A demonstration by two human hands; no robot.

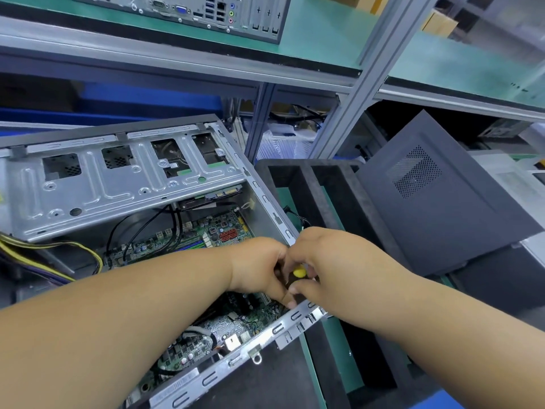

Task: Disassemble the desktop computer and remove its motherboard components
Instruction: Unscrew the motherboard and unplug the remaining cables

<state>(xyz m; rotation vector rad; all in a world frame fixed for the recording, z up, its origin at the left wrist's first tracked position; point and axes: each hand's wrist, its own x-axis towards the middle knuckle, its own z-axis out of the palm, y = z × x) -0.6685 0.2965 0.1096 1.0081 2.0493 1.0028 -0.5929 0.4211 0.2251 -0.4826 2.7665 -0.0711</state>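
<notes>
Nearest us, our left hand (259, 265) and right hand (318, 261) meet over the right edge of the open computer case (124, 178), both curled around a screwdriver (298, 276) with a yellow-capped dark handle held between them. The motherboard (224, 329) lies inside the case directly beneath this grip. Beyond, at the case's right, a grey side panel (436, 202) leans.

You have no lettering here that can be read. The small sticker (173, 165) on the drive cage (118, 184) and the motherboard (224, 231) printing are probably text, but too small and blurred.
</notes>
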